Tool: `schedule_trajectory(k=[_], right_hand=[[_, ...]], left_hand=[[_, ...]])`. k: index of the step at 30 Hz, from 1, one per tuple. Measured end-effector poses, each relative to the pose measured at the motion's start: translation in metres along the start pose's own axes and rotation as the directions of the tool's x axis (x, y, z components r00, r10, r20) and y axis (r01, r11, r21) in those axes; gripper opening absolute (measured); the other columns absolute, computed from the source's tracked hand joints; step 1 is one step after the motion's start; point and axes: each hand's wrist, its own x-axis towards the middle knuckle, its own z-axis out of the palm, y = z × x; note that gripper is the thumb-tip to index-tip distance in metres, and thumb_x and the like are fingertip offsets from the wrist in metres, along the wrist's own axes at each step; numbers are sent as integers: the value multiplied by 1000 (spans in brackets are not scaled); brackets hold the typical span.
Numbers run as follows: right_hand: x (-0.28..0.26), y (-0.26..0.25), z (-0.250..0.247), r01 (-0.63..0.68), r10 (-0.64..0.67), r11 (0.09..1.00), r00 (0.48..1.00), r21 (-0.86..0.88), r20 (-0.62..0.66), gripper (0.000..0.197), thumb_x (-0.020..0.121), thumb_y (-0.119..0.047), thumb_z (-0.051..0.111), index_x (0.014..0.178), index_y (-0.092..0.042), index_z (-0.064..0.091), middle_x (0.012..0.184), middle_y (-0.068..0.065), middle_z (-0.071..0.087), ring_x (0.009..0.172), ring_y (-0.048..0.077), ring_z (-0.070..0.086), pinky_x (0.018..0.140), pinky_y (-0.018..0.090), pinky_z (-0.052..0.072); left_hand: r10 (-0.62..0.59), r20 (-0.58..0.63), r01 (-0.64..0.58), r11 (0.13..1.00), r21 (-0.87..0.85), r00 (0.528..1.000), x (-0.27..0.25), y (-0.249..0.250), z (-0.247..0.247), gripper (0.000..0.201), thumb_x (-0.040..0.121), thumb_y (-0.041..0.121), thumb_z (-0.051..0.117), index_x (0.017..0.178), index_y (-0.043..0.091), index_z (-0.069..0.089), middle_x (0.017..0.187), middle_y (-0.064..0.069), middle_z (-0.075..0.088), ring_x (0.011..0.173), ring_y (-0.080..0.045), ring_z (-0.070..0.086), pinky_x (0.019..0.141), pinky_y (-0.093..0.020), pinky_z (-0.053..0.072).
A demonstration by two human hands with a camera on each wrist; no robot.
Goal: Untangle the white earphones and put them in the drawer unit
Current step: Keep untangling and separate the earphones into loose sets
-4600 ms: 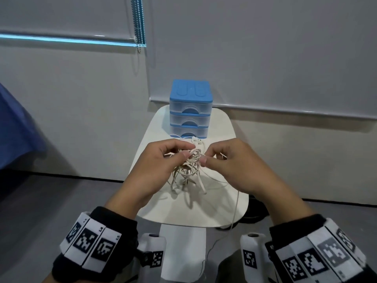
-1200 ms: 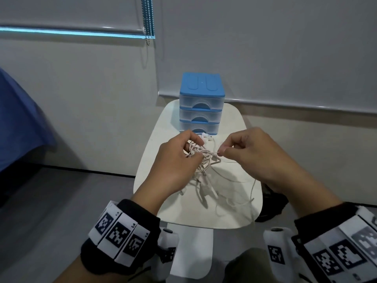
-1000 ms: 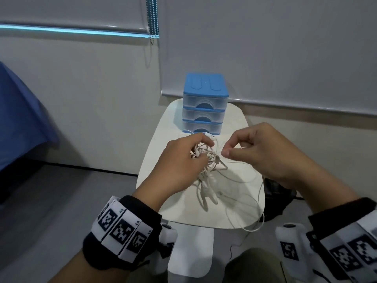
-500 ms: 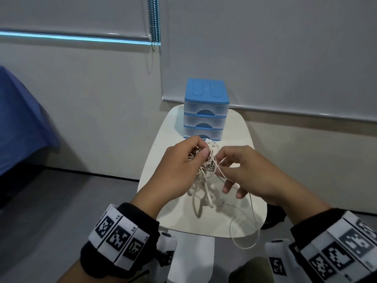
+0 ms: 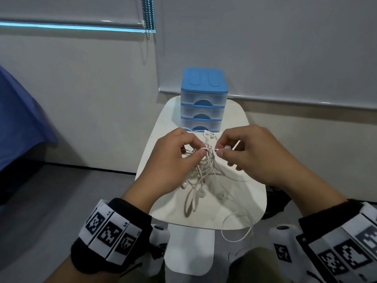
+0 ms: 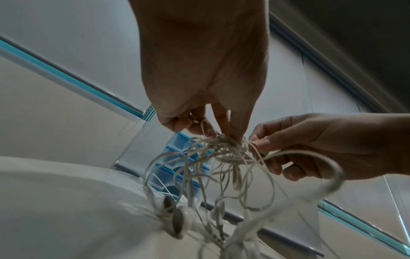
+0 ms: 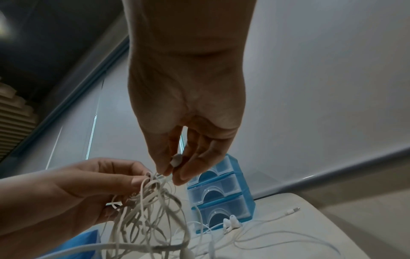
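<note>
1. Your left hand (image 5: 173,158) pinches the top of the tangled white earphones (image 5: 201,170) between thumb and forefinger. The bundle hangs above the small white table (image 5: 240,211), with its lower loops and earbuds resting on the tabletop.
2. Your right hand (image 5: 255,154) pinches a single strand and a small white end piece (image 7: 176,160) right beside the left hand's grip. Both hands are clamped on cord; neither is free.
3. Judging by the dense knot, the untangling is far from done. Keep the left pinch steady as an anchor and draw the right strand out slowly, following it through each loop rather than tugging.
4. If it binds, loosen the left grip a little so the loops can open; pulling hard would likely tighten the knot.
5. Mind the loop (image 5: 237,231) dangling off the table's near edge; it could snag or drag the bundle down.
6. The blue drawer unit (image 5: 204,99) stands at the far end of the table, all three drawers closed. One hand must free itself to open one later.
</note>
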Motion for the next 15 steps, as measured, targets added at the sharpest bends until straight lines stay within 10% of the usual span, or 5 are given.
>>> schedule_trajectory(k=[7, 11, 15], right_hand=[[-1, 1, 6, -31, 31, 1000, 999, 7, -17, 11, 84, -20, 82, 76, -27, 79, 57, -14, 62, 54, 6, 55, 54, 17, 43], [-2, -2, 5, -34, 29, 998, 991, 43, 127, 10, 81, -19, 86, 83, -28, 81, 72, -1, 72, 65, 20, 65, 60, 33, 54], [4, 4, -6, -137, 98, 941, 985, 310, 138, 9, 96, -12, 69, 94, -9, 77, 78, 13, 75, 60, 19, 65, 54, 27, 51]], left_hand=[[-45, -21, 44, 999, -25, 999, -3, -6, 0, 14, 85, 20, 84, 84, 33, 78, 101, 10, 50, 79, 2, 51, 73, -6, 39], [-45, 2, 45, 999, -30, 999, -2, -8, -2, 17, 81, 17, 86, 82, 32, 79, 94, 9, 53, 71, -8, 50, 67, -10, 39], [-65, 38, 69, 990, -124, 997, 0, -13, -5, 14, 85, 17, 84, 85, 31, 80, 86, 8, 60, 64, -8, 45, 66, -13, 39]])
